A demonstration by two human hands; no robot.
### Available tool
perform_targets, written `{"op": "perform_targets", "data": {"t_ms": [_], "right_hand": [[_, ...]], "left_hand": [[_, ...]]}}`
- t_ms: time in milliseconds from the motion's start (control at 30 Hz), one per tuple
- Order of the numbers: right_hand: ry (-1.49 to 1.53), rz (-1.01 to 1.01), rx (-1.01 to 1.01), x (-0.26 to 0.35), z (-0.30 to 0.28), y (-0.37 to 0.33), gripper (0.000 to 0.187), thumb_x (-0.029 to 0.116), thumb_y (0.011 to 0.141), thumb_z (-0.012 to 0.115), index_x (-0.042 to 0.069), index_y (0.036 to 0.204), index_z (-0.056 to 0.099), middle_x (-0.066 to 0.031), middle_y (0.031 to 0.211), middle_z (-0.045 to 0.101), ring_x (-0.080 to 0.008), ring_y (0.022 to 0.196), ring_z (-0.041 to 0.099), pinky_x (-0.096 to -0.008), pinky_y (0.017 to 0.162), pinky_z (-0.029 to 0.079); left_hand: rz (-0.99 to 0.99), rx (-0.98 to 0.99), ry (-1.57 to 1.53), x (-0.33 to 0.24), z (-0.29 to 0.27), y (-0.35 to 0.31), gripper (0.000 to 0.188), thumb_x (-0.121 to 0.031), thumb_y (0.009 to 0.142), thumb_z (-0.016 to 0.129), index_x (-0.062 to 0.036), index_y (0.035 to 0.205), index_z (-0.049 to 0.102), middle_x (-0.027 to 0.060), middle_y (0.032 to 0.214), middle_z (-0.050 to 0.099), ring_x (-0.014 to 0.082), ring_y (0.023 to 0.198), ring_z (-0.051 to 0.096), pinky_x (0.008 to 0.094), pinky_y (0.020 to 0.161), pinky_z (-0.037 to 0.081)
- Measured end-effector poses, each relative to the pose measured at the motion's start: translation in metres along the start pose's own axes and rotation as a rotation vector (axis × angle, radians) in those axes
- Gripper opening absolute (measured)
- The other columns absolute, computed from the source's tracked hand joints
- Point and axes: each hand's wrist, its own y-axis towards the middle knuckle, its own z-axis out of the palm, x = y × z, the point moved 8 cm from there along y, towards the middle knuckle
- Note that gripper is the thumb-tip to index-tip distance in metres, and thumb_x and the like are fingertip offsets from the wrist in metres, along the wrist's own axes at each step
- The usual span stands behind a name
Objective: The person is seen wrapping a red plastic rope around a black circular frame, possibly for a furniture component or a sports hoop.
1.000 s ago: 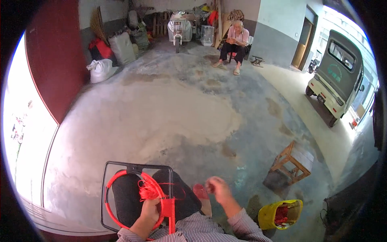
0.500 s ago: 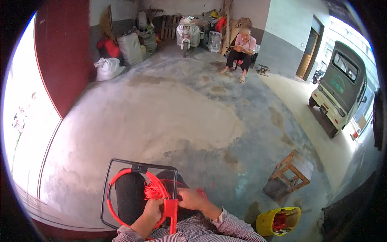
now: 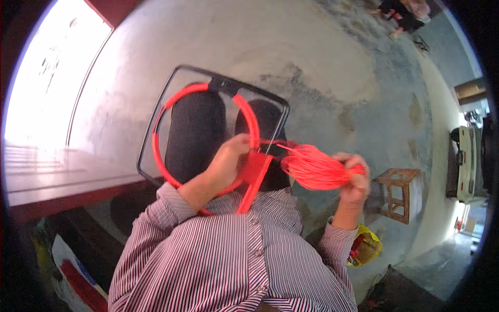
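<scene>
A black rectangular frame [image 3: 262,93] with a round ring inside it rests across my thighs. Red cord wrapping [image 3: 251,119] covers much of the ring, and a flat red woven strip runs down from its right side toward my shirt. My left hand [image 3: 227,162] is closed at the ring's right side, by the top of the woven strip; its fingertips are partly hidden. Out to the right, my right hand [image 3: 355,179] grips the end of a thick bundle of red cord [image 3: 316,169]. Strands lead from the bundle back to the ring.
A wooden stool [image 3: 398,195] stands on the floor to the right. Nearer me is a yellow container [image 3: 371,243] with red material inside. A dark red ledge [image 3: 83,183] lies at left. Another person [image 3: 403,15] sits at the far upper right, and a parked vehicle [image 3: 466,161] stands beyond.
My right hand has moved away from the ring to the right, drawing the red cord bundle out with it. The view has tilted down, so my shirt and lap fill more of it.
</scene>
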Motion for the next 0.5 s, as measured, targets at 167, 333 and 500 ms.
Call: {"op": "perform_targets", "data": {"t_ms": [167,333,500], "right_hand": [[0.740,0.011,0.173,-0.010,-0.022,0.000,0.026,0.030,0.085,0.058,0.008,0.094,0.047,-0.0030,0.071,0.049,-0.0186,0.064,0.049,-0.0412,0.076,0.047],[0.692,-0.013,-0.108,-0.015,-0.041,0.007,0.021,0.019,0.091,0.055,0.007,0.107,0.049,-0.0026,0.071,0.046,-0.0138,0.062,0.046,-0.0345,0.060,0.044],[0.035,0.327,-0.010,-0.090,0.063,-0.005,0.023,0.012,0.086,0.065,0.004,0.105,0.058,-0.0043,0.085,0.057,-0.0130,0.065,0.054,-0.0287,0.063,0.049]], "left_hand": [[-0.018,0.000,-0.059,-0.007,0.003,-0.010,0.032,-0.003,0.085,0.039,0.0019,0.114,0.052,0.0100,0.105,0.062,0.0204,0.097,0.062,0.0326,0.089,0.049],[0.000,-0.041,-0.041,-0.003,-0.005,-0.016,0.029,0.000,0.085,0.039,0.0026,0.110,0.054,0.0100,0.103,0.063,0.0193,0.096,0.062,0.0317,0.088,0.049],[-0.029,-0.047,-0.007,0.002,-0.009,-0.016,0.023,0.001,0.085,0.042,0.0019,0.103,0.057,0.0073,0.096,0.064,0.0158,0.087,0.063,0.0279,0.081,0.050]]}}
